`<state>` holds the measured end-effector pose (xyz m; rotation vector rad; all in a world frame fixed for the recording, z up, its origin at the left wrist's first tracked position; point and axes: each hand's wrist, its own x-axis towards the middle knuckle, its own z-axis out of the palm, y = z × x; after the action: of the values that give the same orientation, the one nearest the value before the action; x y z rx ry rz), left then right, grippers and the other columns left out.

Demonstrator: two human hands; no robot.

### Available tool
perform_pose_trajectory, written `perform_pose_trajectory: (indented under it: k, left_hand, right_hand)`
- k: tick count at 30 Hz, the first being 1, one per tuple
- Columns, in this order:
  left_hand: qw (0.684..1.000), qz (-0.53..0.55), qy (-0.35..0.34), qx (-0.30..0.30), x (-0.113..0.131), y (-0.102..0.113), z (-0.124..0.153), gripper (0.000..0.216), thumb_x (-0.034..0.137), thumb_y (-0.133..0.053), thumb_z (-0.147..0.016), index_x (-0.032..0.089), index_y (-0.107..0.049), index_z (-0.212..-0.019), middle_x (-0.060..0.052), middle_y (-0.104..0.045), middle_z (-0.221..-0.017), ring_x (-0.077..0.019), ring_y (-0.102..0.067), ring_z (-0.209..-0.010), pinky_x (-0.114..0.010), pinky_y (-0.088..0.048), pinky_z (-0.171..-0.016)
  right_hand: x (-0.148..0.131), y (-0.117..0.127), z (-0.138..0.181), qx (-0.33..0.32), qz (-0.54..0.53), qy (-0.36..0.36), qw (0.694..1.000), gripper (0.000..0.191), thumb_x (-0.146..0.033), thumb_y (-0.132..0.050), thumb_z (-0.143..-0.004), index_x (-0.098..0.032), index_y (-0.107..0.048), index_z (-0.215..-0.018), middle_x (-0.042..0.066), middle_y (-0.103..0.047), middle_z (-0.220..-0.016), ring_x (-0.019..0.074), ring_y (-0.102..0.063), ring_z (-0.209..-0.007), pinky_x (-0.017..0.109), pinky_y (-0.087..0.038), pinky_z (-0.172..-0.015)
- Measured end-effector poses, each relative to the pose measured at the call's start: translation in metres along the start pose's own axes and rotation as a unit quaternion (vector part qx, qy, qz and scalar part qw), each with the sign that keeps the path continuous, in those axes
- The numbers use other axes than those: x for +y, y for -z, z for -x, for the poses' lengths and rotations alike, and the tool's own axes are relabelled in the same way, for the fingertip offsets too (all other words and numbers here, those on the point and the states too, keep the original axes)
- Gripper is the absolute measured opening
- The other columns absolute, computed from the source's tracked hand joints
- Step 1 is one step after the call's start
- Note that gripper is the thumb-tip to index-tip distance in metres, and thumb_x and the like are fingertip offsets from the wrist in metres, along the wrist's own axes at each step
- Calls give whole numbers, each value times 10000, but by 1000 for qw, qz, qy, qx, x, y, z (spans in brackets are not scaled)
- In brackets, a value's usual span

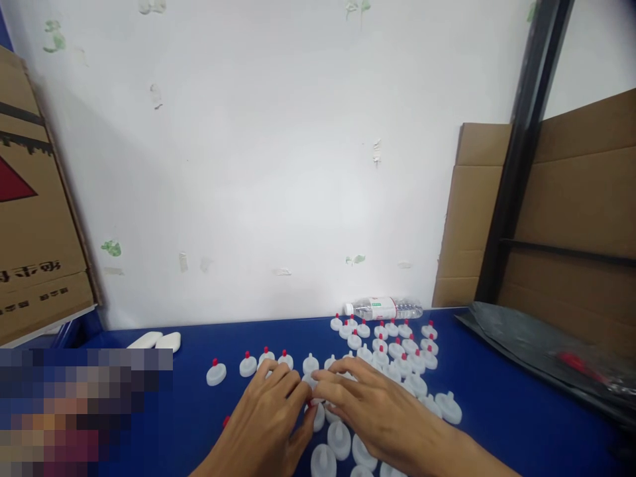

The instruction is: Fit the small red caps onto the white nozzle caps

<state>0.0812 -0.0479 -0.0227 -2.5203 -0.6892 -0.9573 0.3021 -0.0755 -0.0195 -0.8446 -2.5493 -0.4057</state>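
My left hand (275, 411) and my right hand (370, 405) meet over the middle of the blue table, fingers bent and pinched together. A small red tip cap (311, 402) shows at my left fingertips, on or against a white nozzle cap held between the hands; the fingers hide most of it. Under and around my right hand lie several round white nozzle caps (339, 440) with bare spouts. Beyond my left hand stand white nozzle caps with red tips (248, 364). Another such group (396, 348) stands at the back right.
A clear water bottle (384, 308) lies along the wall. Two white rounded objects (167, 342) rest at the back left. Cardboard boxes (44, 199) stand on the left, with cardboard sheets (470, 218) at the right. A dark plastic bag (536, 351) lies on the right of the table.
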Motion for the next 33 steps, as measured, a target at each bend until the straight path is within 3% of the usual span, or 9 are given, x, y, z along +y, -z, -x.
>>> perform_pose_trajectory:
  k: [3,6,11,15,18,23,28,33]
  left_hand:
    - [1000,-7,-5,-22,-1,-2,1,180,83,-470,-949,203,-559,-847,-18,-609,-760,-215,-561,-691,-374,-435,-681]
    - [999,-32,-24,-35,-2,-3,3,221,68,-436,-972,204,-556,-845,-18,-615,-765,-216,-564,-678,-377,-430,-683]
    - [997,-68,-32,-17,-2,-6,5,256,93,-382,-1023,211,-549,-870,-1,-621,-728,-211,-580,-636,-378,-428,-697]
    - [998,-51,-24,16,-5,-9,3,249,176,-353,-1080,213,-535,-913,11,-638,-715,-196,-597,-616,-351,-413,-653]
    - [999,-28,-7,35,-7,-12,4,266,229,-355,-1093,216,-531,-894,10,-642,-701,-188,-598,-611,-327,-403,-613]
    - [998,46,0,46,-2,-15,5,359,185,-310,-1084,222,-496,-779,3,-615,-641,-166,-543,-555,-283,-380,-527]
    - [987,149,58,4,7,-5,5,362,147,-296,-1040,236,-468,-735,1,-608,-625,-154,-554,-551,-254,-412,-505]
    - [966,229,121,-17,12,1,5,321,227,-342,-1050,239,-553,-808,-6,-664,-702,-148,-601,-589,-248,-440,-542]
  right_hand:
    - [-3,3,-1,-4,35,12,999,648,117,-476,-770,-142,-458,-1364,115,-632,-1332,258,-580,-1199,410,-560,-997]
    - [-5,6,-2,12,60,11,998,654,120,-421,-751,-130,-465,-1354,118,-645,-1312,267,-593,-1164,418,-575,-977]
    - [-5,6,-4,16,67,2,998,558,96,-452,-834,-114,-470,-1351,126,-661,-1255,264,-617,-1095,426,-582,-954]
    - [-2,4,-2,35,29,-16,999,389,-50,-518,-976,-163,-473,-1345,96,-667,-1227,238,-622,-1095,374,-596,-907]
    - [-1,2,0,55,1,-19,998,363,-92,-487,-1014,-177,-451,-1365,87,-659,-1255,234,-607,-1141,370,-597,-918]
    - [-1,3,2,71,23,7,997,426,8,-466,-962,-151,-472,-1358,97,-662,-1276,229,-622,-1131,380,-590,-951]
    - [-4,10,0,104,14,27,994,322,-66,-475,-1004,-177,-525,-1302,75,-704,-1202,225,-651,-1047,356,-602,-894]
    - [-10,9,-4,146,-24,26,989,341,-74,-504,-994,-177,-514,-1319,87,-709,-1182,214,-662,-1012,326,-592,-869]
